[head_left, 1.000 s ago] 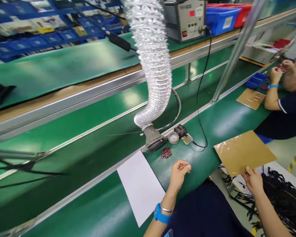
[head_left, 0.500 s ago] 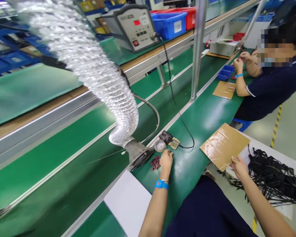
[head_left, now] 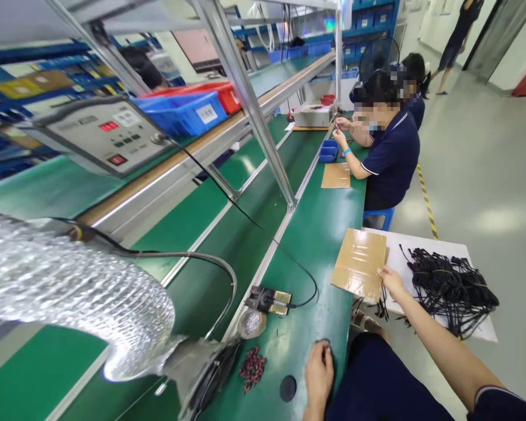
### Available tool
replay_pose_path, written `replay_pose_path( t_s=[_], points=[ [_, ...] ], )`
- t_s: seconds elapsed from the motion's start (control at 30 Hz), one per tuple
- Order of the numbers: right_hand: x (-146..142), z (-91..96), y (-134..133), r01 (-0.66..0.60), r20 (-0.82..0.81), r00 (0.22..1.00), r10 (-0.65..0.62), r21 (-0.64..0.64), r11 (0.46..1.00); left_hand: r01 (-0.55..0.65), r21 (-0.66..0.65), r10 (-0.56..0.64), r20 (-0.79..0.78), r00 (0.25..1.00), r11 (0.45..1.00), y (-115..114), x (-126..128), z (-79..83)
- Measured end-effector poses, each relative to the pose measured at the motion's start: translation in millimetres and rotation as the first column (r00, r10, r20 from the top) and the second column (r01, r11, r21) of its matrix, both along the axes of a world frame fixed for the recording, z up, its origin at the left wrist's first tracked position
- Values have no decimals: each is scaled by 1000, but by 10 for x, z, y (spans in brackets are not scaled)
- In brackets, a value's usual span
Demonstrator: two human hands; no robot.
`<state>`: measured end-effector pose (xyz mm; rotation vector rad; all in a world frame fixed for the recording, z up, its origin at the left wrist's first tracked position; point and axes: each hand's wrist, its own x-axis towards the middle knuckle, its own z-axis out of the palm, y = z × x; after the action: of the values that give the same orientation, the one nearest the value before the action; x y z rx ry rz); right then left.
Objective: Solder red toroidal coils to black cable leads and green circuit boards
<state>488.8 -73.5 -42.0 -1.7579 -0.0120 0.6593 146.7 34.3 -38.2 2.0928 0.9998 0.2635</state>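
Brown board (head_left: 359, 263) at edge of green bench (head_left: 326, 237), overlapping it in view; cannot tell if touching. Right hand (head_left: 393, 283) grips board's side, thumb and fingers closed on it. Left hand (head_left: 319, 374) low by bench's near edge, fingers curled inward; cannot tell if anything inside. On bench: black disc (head_left: 288, 388) beside left hand, red parts (head_left: 253, 369) heaped, round container (head_left: 251, 323). Off bench's edge: black cables (head_left: 451, 286) bundled on white panel (head_left: 486, 330). Farther along bench: co-worker (head_left: 392, 152), seated.
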Motion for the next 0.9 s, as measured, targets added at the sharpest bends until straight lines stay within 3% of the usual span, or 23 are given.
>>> replay_pose_path(
  t_s=[0.13, 0.23, 0.37, 0.5, 0.57, 0.63, 0.77, 0.9],
  points=[
    [703, 213, 858, -61, 213, 975, 70, -47, 997, 30, 1, -30, -12, 999, 1000, -10, 5, -26],
    [948, 313, 1408, -89, 369, 921, 124, -111, 990, 41, 3, -40, -50, 998, 999, 52, 20, -40],
    [870, 300, 1802, -118, 526, 822, 217, -216, 969, 53, -4, -53, -107, 993, 999, 66, 43, -43],
    [618, 225, 1880, -150, 569, 757, 322, -329, 933, 74, -18, -76, -122, 990, 997, 62, 19, -64],
    [397, 157, 1743, -172, 564, 742, 362, -362, 916, 73, -25, -76, -122, 990, 997, 66, -1, -85],
    [58, 42, 1419, -211, 543, 741, 394, -369, 905, 59, -34, -62, -125, 990, 998, 54, -21, -97],
    [-852, -331, 265, -315, 410, 803, 432, -324, 892, 38, -80, -49, -140, 989, 996, -50, -84, -44],
    [-1509, -825, -862, -209, 193, 940, 280, -321, 923, 120, -224, -159, -165, 973, 967, -109, -177, -9]
  ],
)
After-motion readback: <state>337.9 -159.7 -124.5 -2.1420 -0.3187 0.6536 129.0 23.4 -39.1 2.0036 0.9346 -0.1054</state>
